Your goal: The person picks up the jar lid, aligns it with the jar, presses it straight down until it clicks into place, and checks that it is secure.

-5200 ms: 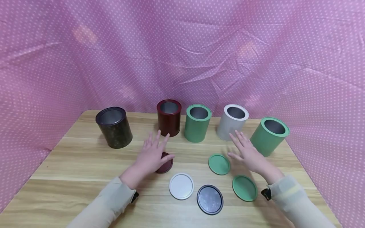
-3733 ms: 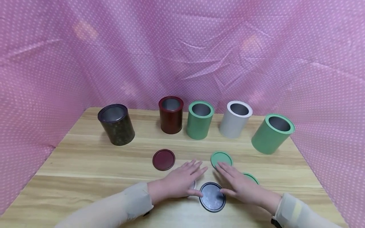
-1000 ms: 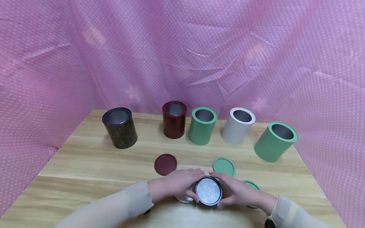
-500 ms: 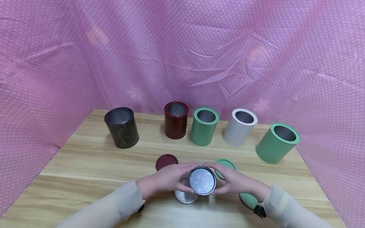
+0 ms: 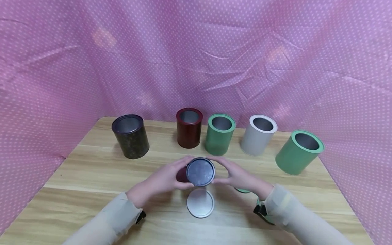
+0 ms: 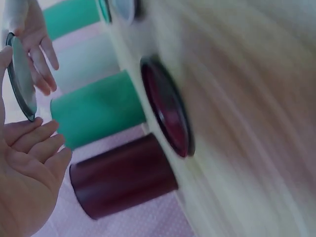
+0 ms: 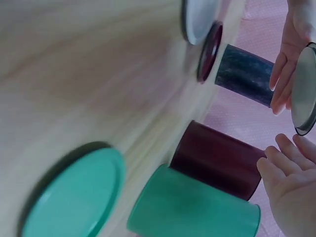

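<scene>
Both hands hold one round black-rimmed lid (image 5: 200,172) raised over the table, pinching its edge from opposite sides. My left hand (image 5: 162,177) has thumb and fingertips on its left edge; my right hand (image 5: 237,173) grips the right edge. In the left wrist view the lid (image 6: 22,76) stays well above the wood. Beneath the hands lie a dark red lid (image 5: 182,175), partly covered, and a white lid (image 5: 200,203). A green lid (image 5: 243,190) is mostly hidden by my right hand, and another green lid (image 5: 267,216) shows below the right wrist.
Open-topped cans stand along the table's back: black mottled (image 5: 131,139), dark red (image 5: 189,131), green (image 5: 218,137), white (image 5: 257,137) and another green can (image 5: 295,154). A pink dotted cloth (image 5: 196,61) hangs behind and beside the wooden table (image 5: 76,190).
My hands went from spread over the table to the black lid near the front, took hold of it, raised it, and carried it left and toward the back, past the white lid.
</scene>
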Demonstrator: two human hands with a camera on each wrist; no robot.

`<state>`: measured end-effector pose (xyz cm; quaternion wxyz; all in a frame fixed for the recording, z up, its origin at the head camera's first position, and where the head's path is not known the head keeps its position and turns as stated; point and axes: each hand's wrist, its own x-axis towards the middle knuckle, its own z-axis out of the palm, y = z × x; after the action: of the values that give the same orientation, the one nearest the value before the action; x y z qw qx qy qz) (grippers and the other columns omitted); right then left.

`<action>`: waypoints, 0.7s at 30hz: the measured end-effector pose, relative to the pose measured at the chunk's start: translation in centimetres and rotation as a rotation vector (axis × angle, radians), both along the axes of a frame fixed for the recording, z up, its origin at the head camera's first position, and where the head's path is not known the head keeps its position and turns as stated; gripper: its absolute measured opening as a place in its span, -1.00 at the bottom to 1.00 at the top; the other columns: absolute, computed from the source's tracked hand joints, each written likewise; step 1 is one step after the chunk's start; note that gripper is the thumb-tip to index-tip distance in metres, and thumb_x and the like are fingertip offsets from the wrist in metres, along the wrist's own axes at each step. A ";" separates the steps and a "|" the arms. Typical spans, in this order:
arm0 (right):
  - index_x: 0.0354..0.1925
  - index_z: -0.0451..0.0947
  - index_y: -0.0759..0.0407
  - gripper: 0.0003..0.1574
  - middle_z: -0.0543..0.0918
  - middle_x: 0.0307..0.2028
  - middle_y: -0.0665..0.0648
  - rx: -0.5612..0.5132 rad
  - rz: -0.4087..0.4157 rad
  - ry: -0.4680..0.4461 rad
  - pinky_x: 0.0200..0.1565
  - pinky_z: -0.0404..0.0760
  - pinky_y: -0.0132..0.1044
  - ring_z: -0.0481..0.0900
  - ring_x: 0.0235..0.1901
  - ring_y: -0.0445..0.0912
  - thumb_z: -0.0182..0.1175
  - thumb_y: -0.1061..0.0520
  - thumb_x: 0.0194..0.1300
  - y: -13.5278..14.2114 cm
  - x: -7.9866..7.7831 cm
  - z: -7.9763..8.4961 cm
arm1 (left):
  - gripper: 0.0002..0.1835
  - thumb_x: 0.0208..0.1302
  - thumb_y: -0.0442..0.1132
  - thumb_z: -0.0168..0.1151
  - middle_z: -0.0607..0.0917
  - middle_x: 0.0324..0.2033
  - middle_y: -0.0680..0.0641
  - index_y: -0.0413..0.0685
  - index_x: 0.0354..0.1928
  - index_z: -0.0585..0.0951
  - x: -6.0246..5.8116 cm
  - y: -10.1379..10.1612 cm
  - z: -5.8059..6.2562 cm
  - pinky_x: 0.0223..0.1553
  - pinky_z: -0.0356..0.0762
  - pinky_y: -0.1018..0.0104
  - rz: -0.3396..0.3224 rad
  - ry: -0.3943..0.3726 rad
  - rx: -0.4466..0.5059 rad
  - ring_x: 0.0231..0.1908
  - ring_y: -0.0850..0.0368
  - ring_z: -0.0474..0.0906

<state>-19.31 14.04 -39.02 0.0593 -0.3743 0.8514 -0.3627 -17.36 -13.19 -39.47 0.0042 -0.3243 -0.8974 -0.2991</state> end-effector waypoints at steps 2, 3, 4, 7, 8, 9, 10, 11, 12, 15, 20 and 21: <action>0.37 0.28 0.17 -0.07 0.42 0.33 0.15 -0.014 0.001 0.003 0.34 0.31 0.08 0.32 0.36 0.09 0.43 0.05 0.11 -0.6 -0.4 0.3 | -0.12 0.05 0.04 0.48 0.41 0.34 -0.17 -0.07 0.40 0.33 -0.1 -0.4 0.2 0.27 0.38 -0.10 0.035 0.016 0.014 0.33 -0.14 0.35; 0.37 0.28 0.17 -0.06 0.42 0.33 0.16 -0.022 0.002 -0.001 0.34 0.30 0.07 0.31 0.36 0.08 0.44 0.07 0.09 -1.0 -0.6 0.4 | -0.12 0.04 0.03 0.48 0.42 0.34 -0.19 -0.07 0.39 0.34 -0.1 -0.6 0.3 0.26 0.39 -0.10 0.050 0.027 0.025 0.32 -0.15 0.36; 0.37 0.28 0.17 -0.06 0.42 0.33 0.16 -0.025 0.000 -0.002 0.35 0.31 0.06 0.31 0.36 0.08 0.45 0.08 0.09 -1.3 -0.7 0.5 | -0.12 0.04 0.03 0.48 0.42 0.34 -0.20 -0.04 0.39 0.35 -0.1 -0.8 0.4 0.24 0.40 -0.11 0.067 0.030 0.029 0.31 -0.16 0.38; 0.37 0.28 0.20 -0.04 0.41 0.32 0.19 -0.043 0.016 -0.001 0.35 0.31 0.05 0.31 0.36 0.09 0.46 0.10 0.07 -2.3 -1.3 0.8 | -0.12 0.03 0.03 0.49 0.39 0.35 -0.23 0.02 0.40 0.33 -0.1 -1.4 0.6 0.21 0.43 -0.12 0.115 0.038 0.039 0.30 -0.17 0.39; 0.37 0.27 0.20 -0.04 0.41 0.32 0.20 -0.054 0.027 0.001 0.35 0.31 0.04 0.32 0.36 0.09 0.46 0.11 0.07 -2.6 -1.5 0.9 | -0.11 0.03 0.04 0.49 0.38 0.36 -0.23 0.05 0.41 0.32 -0.2 -1.6 0.7 0.20 0.44 -0.12 0.132 0.040 0.034 0.30 -0.17 0.39; 0.37 0.27 0.21 -0.03 0.41 0.32 0.20 -0.062 0.035 0.009 0.35 0.31 0.02 0.32 0.35 0.09 0.47 0.11 0.06 -2.9 -1.8 0.9 | -0.10 0.03 0.03 0.49 0.36 0.36 -0.23 0.06 0.42 0.32 -0.2 -1.8 0.8 0.20 0.44 -0.12 0.147 0.039 0.037 0.30 -0.18 0.38; 0.37 0.27 0.22 -0.03 0.42 0.32 0.21 -0.071 0.046 0.023 0.35 0.32 0.01 0.33 0.35 0.09 0.47 0.12 0.06 -3.2 -2.0 1.0 | -0.09 0.03 0.03 0.49 0.35 0.37 -0.23 0.06 0.43 0.30 -0.2 -2.1 0.9 0.21 0.43 -0.13 0.160 0.038 0.034 0.31 -0.18 0.36; 0.37 0.26 0.24 -0.02 0.42 0.32 0.22 -0.080 0.058 0.037 0.35 0.33 0.01 0.34 0.34 0.09 0.47 0.13 0.05 -3.5 -2.2 1.0 | -0.08 0.03 0.03 0.49 0.34 0.38 -0.23 0.06 0.43 0.29 -0.2 -2.3 1.0 0.21 0.42 -0.14 0.175 0.034 0.034 0.32 -0.19 0.35; 0.38 0.26 0.25 -0.02 0.41 0.32 0.23 -0.091 0.069 0.047 0.35 0.33 0.00 0.34 0.34 0.09 0.47 0.14 0.05 -3.9 -2.5 1.1 | -0.08 0.04 0.02 0.48 0.33 0.38 -0.23 0.04 0.44 0.28 -0.2 -2.5 1.2 0.21 0.42 -0.15 0.188 0.033 0.033 0.33 -0.19 0.34; 0.38 0.25 0.24 -0.02 0.41 0.32 0.23 -0.105 0.077 0.071 0.34 0.35 -0.02 0.35 0.34 0.08 0.46 0.15 0.06 -4.8 -3.0 1.4 | -0.08 0.04 -0.01 0.49 0.33 0.38 -0.23 -0.03 0.43 0.28 -0.3 -3.3 1.5 0.24 0.38 -0.16 0.224 0.030 0.044 0.34 -0.21 0.32; 0.38 0.26 0.22 -0.05 0.45 0.29 0.20 -0.124 0.061 0.062 0.29 0.42 -0.08 0.43 0.26 0.04 0.45 0.13 0.09 -7.0 -3.7 2.1 | -0.12 0.02 -0.07 0.50 0.40 0.33 -0.25 -0.14 0.39 0.34 -0.5 -4.8 2.0 0.26 0.37 -0.13 0.269 0.106 0.067 0.30 -0.22 0.36; 0.38 0.25 0.21 -0.05 0.45 0.29 0.19 -0.128 0.057 0.055 0.28 0.43 -0.10 0.45 0.24 0.03 0.44 0.12 0.10 -7.5 -3.9 2.3 | -0.13 0.02 -0.09 0.51 0.42 0.32 -0.27 -0.15 0.38 0.35 -0.5 -5.2 2.2 0.25 0.37 -0.13 0.279 0.126 0.069 0.29 -0.23 0.38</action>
<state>-23.21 6.58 -36.76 0.0220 -0.4113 0.8167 -0.4042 -17.87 -18.38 -37.30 0.1132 -0.2144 -0.9209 -0.3052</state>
